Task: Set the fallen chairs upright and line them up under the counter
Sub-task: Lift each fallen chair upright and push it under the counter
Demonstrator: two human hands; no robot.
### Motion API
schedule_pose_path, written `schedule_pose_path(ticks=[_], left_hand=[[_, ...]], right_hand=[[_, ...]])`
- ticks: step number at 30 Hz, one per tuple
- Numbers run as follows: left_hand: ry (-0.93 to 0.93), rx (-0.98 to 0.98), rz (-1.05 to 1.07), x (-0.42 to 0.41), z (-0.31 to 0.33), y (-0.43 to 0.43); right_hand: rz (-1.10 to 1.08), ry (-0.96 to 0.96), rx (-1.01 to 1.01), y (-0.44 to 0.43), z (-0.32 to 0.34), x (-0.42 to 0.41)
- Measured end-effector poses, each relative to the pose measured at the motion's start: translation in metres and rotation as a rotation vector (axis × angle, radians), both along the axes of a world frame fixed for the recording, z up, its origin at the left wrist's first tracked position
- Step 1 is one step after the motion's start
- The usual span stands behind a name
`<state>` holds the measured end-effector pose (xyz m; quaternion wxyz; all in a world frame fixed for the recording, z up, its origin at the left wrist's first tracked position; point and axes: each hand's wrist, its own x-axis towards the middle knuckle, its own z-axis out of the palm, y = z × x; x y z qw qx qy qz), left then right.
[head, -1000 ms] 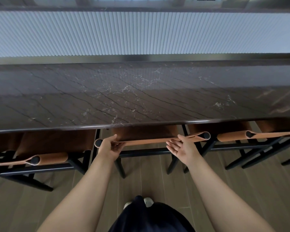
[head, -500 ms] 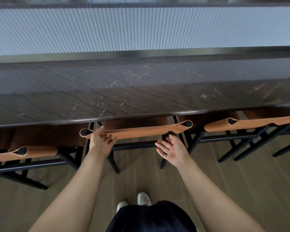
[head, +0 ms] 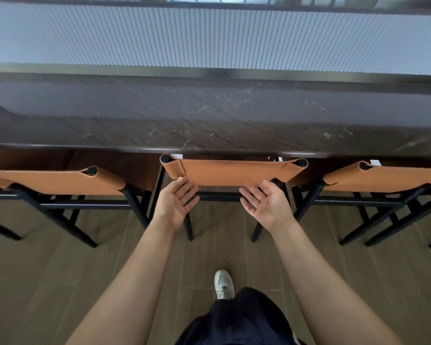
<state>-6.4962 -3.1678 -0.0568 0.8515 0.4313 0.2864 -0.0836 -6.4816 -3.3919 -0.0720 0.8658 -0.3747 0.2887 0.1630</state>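
Dark stone counter; middle chair stood upright under its near edge. Left hand and right hand were spread, palms up, empty, just short of it.

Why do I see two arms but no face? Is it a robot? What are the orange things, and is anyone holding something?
It is not a robot. A person wears a camera on their head, so you look down along their own arms. The left hand and the right hand are both open, palms turned up, and hold nothing. They hover just below the orange-brown leather back of the middle chair, which stands upright, tucked under the dark stone counter. The chair on the left and the chair on the right stand upright there too. At the bottom you see the floor and the person's white shoe.
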Motion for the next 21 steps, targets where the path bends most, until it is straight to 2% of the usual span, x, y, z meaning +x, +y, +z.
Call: schedule_pose_path(ticks=[4,11,21], left_hand=[[-0.046,0.059,0.002,-0.054,0.007,0.024],[-0.052,0.357,0.044,-0.139,0.011,0.078],[0.021,0.452,0.236,-0.166,0.018,0.160]], right_hand=[[0.057,-0.052,-0.033,0.028,0.009,-0.047],[0.251,-0.110,-0.218,0.095,0.018,-0.107],[0.491,-0.178,-0.334,0.188,0.029,-0.097]])
